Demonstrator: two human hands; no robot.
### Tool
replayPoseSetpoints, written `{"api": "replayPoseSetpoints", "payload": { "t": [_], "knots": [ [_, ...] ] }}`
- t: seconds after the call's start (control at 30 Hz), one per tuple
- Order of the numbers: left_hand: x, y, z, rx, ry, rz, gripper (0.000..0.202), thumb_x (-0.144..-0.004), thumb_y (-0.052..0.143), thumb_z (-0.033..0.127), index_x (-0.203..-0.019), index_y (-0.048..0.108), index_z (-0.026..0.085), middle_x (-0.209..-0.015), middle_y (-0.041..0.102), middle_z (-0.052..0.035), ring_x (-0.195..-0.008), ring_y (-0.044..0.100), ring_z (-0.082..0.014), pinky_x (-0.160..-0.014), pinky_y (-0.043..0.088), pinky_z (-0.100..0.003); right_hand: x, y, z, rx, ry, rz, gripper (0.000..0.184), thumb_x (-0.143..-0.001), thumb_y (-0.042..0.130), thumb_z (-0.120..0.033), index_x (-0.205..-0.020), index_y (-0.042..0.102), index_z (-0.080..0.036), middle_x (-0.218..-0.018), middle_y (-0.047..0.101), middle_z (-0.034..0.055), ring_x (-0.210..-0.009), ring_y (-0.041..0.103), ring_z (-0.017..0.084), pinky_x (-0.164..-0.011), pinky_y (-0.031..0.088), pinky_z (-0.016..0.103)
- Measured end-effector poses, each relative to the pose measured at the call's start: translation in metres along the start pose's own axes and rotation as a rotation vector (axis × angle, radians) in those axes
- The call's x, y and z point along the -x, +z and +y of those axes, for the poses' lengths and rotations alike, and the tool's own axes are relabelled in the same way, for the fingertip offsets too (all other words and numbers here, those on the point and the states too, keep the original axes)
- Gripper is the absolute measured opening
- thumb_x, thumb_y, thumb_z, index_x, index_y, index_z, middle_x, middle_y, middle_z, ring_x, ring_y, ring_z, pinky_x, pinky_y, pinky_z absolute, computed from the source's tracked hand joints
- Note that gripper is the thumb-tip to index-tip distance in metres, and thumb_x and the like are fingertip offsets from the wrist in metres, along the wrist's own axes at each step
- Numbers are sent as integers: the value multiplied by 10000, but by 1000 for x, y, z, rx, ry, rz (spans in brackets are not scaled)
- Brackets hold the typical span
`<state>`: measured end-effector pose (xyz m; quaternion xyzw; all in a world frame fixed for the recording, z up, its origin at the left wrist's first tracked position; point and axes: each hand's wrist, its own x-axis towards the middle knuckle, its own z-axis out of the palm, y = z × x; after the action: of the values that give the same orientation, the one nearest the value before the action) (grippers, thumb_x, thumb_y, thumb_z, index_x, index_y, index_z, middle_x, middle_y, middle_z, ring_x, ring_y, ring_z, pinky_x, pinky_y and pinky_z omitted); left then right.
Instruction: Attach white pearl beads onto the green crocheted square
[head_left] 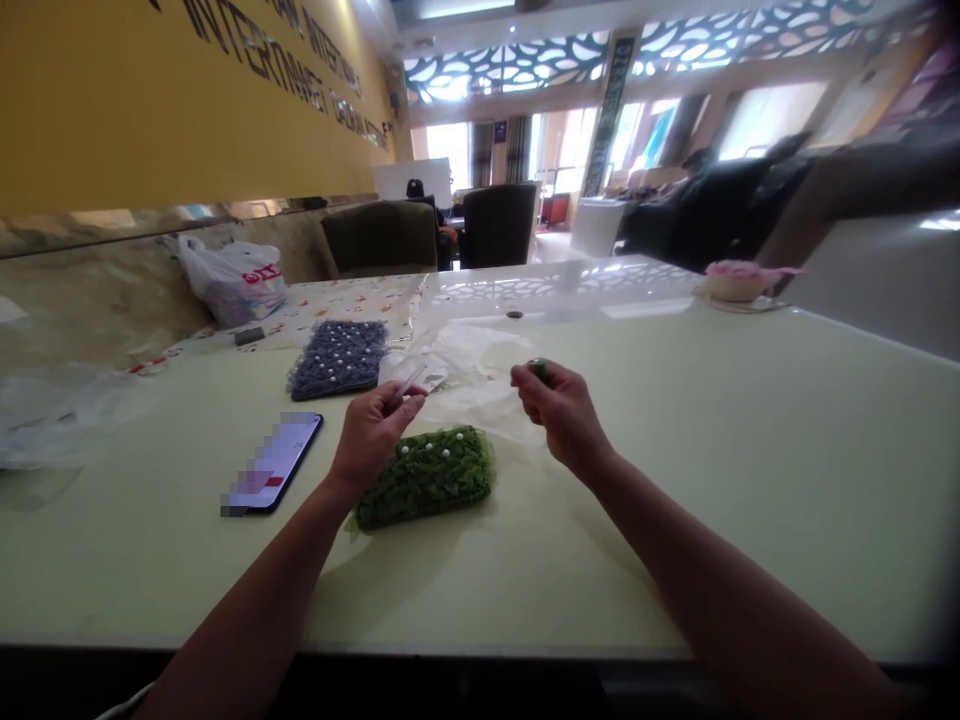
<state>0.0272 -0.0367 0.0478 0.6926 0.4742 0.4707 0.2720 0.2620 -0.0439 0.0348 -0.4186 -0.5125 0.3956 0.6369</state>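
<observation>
One phone near left hand

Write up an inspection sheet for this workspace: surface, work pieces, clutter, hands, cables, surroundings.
Surface: pale, glossy table.
Work pieces: green ruffled piece with white beads, lying nearest the hands; grey-blue beaded piece behind the phone.
Clutter: phone, screen lit; crumpled white plastic; filled carrier bag; pink-topped bowl at far right.
Hands: left hand grips a thin, clear item; right hand has fingertips pinched, contents too small to tell.
Cables: thin white cord at bottom left.
Surroundings: yellow lettered wall, dark chairs, people beyond.
</observation>
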Motion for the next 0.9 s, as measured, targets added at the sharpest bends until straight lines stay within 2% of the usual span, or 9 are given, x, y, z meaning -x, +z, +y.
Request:
{"api": "replayPoseSetpoints", "payload": {
  "t": [0.1,0.2,0.33,0.4,0.47,0.53,0.63,0.73,0.9],
  "knots": [
    [-1,-2,0,37,23,84,247,-812,655,391,-866,712,157,-591,388,44,-556,306,-85,-503,255,-209,1,3,7,227,-89,-114,219,-805,688,-354,-714,620,-167,-588,476,-39,-542,400,79,-520,321,230],
    [-1,-6,0,53,41,157,233,-815,657,380,-859,716,159,-620,437,34,-585,342,-90,-527,287,-209,6,9,13,467,-220,-343,128,-839,618,-258,-814,701,-164,-754,658,25,-695,572,135,-657,426,261],
    [-2,-10,0,78,56,186,217,-816,659,364,-850,714,158,-621,461,30,-589,362,-92,-539,309,-212,18,18,21,748,-337,-606,299,-827,544,-140,-1054,729,-197,-924,714,56,-802,650,179,-716,467,278],
    [-2,-11,0,83,69,187,204,-820,654,353,-844,714,160,-622,467,29,-593,369,-93,-541,315,-213,23,22,24,877,-356,-673,440,-783,534,-86,-1163,697,-236,-1014,719,51,-870,666,203,-750,478,288],
    [-2,-11,0,84,80,187,197,-825,649,348,-841,714,162,-624,474,28,-596,374,-94,-544,319,-213,25,23,26,962,-360,-708,511,-748,529,-58,-1191,685,-260,-1061,717,42,-915,671,221,-778,485,300],
    [-2,-12,0,84,88,186,195,-830,644,347,-838,712,164,-626,479,27,-596,377,-94,-545,322,-213,25,23,27,986,-354,-726,514,-737,528,-51,-1174,695,-264,-1056,719,38,-908,675,223,-781,490,303],
    [-2,-13,0,89,93,203,193,-831,646,347,-835,710,165,-625,484,28,-593,381,-93,-546,326,-212,22,20,27,904,-344,-699,488,-761,527,-60,-1184,689,-243,-1039,721,46,-887,675,202,-775,493,292],
    [-1,-14,1,110,95,235,189,-826,654,349,-844,708,168,-621,474,31,-589,379,-92,-545,324,-213,17,17,25,808,-347,-602,378,-823,528,-116,-1151,697,-197,-977,726,66,-841,671,191,-745,488,287],
    [2,-15,4,148,107,292,202,-844,632,358,-875,706,172,-619,431,33,-580,346,-94,-532,301,-218,6,11,24,813,-313,-380,202,-851,552,-198,-949,728,-188,-906,729,64,-811,661,197,-731,467,295]
  ]
}}
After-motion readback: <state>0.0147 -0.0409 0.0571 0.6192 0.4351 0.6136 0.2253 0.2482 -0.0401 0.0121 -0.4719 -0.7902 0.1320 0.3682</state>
